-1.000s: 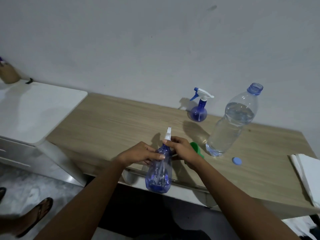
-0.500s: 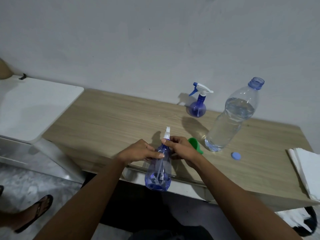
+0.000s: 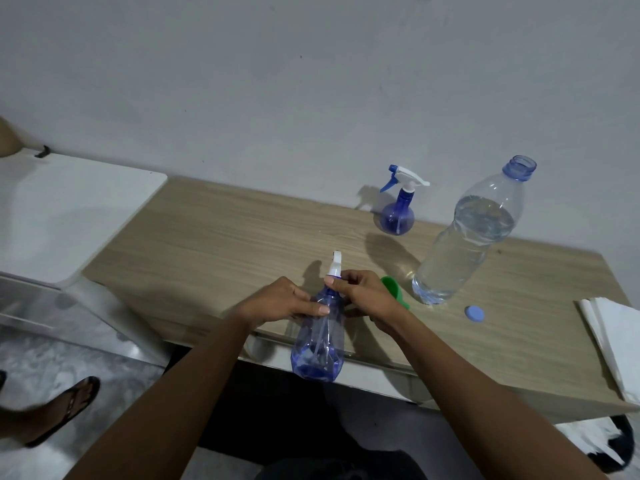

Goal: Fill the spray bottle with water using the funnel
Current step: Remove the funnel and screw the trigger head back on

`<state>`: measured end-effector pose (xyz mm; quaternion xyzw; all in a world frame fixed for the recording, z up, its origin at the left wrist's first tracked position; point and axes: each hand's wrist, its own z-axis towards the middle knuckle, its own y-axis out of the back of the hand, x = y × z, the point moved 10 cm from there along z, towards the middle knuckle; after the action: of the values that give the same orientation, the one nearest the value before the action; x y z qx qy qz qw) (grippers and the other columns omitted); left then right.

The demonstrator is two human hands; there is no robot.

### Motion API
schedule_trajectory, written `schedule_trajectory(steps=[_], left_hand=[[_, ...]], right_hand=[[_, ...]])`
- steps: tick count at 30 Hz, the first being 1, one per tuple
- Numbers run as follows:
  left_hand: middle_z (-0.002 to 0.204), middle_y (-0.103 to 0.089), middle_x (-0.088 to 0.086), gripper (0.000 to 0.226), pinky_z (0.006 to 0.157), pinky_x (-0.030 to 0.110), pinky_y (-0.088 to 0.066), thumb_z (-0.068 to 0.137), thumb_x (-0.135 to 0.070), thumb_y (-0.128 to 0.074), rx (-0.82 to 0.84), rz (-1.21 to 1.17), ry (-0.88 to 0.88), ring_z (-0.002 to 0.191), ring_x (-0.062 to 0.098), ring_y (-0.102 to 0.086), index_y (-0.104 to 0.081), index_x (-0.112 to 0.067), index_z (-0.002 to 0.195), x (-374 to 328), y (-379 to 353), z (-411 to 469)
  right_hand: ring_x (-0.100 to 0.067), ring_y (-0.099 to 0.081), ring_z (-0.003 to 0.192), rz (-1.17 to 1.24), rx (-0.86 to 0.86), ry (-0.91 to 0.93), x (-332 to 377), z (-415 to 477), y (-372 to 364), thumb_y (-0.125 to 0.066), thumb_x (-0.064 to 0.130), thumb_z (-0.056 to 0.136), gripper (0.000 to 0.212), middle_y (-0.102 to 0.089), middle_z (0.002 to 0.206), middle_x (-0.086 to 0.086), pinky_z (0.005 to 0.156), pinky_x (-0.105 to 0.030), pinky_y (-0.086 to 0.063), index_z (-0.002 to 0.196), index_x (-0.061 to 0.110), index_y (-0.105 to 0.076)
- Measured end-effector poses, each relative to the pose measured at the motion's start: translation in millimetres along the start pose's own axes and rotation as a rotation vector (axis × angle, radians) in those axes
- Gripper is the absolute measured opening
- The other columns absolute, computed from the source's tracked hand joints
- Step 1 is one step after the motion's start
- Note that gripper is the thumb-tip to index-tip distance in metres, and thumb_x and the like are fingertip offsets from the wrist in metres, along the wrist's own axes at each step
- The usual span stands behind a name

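A clear blue spray bottle (image 3: 318, 344) hangs in front of the wooden table's (image 3: 221, 244) near edge. My left hand (image 3: 280, 301) grips its upper body. At its neck, my right hand (image 3: 363, 294) pinches the collar just below the white spray head (image 3: 335, 263). A green funnel (image 3: 393, 287) lies on the table behind my right hand, partly hidden. To its right stands a large open water bottle (image 3: 467, 237), mostly full. Its blue cap (image 3: 474, 313) lies on the table close by.
A second, small blue spray bottle (image 3: 398, 209) with a white trigger stands near the wall. Folded white paper (image 3: 616, 341) lies at the table's right end. A white cabinet top (image 3: 62, 209) adjoins the table on the left. A sandalled foot (image 3: 65, 407) shows on the floor.
The hands stay on the spray bottle with barely any shift in grip. The view has drifted slightly, so the table objects sit a little higher in the frame.
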<state>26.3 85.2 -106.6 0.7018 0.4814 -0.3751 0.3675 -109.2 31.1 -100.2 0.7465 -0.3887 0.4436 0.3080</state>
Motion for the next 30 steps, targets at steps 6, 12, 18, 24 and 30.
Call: schedule_trajectory(steps=[6, 12, 18, 24, 30], left_hand=[[0.096, -0.078, 0.016, 0.037, 0.098, 0.042, -0.057, 0.068, -0.033, -0.091, -0.041, -0.025, -0.025, 0.099, 0.030, -0.075, -0.081, -0.008, 0.093, -12.0, 8.2, 5.2], [0.109, -0.077, 0.005, 0.032, 0.086, 0.026, -0.058, 0.085, -0.019, -0.079, -0.066, -0.085, -0.116, 0.102, 0.015, -0.072, -0.074, -0.015, 0.116, -51.1, 19.5, 27.0], [0.123, -0.073, -0.004, 0.065, 0.106, 0.046, -0.051, 0.068, -0.029, -0.089, -0.094, 0.062, -0.233, 0.119, 0.017, -0.066, -0.067, -0.021, 0.128, -89.7, 33.1, 80.7], [0.101, -0.077, -0.013, 0.056, 0.086, 0.040, -0.060, 0.061, -0.039, -0.086, -0.436, 0.181, -0.266, 0.090, 0.012, -0.073, -0.072, -0.032, 0.115, -119.5, 56.5, 129.6], [0.089, -0.075, -0.009, 0.040, 0.067, 0.030, -0.054, 0.065, -0.044, -0.086, -0.670, 0.282, -0.289, 0.080, 0.016, -0.070, -0.069, -0.029, 0.098, -130.4, 64.7, 174.9]], right_hand=[[-0.013, -0.071, 0.068, 0.119, -0.069, 0.010, 11.4, 6.8, 11.1, -0.085, 0.031, 0.080, 0.046, -0.077, 0.103, -0.006, 0.059, -0.029, -0.058, 0.119, 0.015, -0.067], [-0.020, -0.067, 0.074, 0.212, -0.150, 0.192, 63.3, 18.4, 36.9, -0.074, 0.006, 0.089, 0.010, -0.066, 0.090, -0.016, 0.069, -0.032, -0.056, 0.096, 0.010, -0.068], [-0.021, -0.073, 0.098, 0.115, -0.154, 0.412, 111.3, 43.6, 64.1, -0.067, 0.006, 0.095, 0.019, -0.077, 0.103, -0.009, 0.092, -0.034, -0.058, 0.113, 0.006, -0.073], [-0.017, -0.072, 0.102, 0.196, -0.568, 0.383, 104.0, 72.5, 122.0, -0.073, 0.008, 0.091, 0.026, -0.075, 0.110, -0.009, 0.097, -0.038, -0.058, 0.116, 0.007, -0.071], [-0.016, -0.063, 0.099, 0.253, -1.066, 0.085, 59.2, 80.1, 178.8, -0.072, 0.025, 0.092, 0.029, -0.062, 0.111, 0.011, 0.086, -0.032, -0.055, 0.118, 0.030, -0.059]])
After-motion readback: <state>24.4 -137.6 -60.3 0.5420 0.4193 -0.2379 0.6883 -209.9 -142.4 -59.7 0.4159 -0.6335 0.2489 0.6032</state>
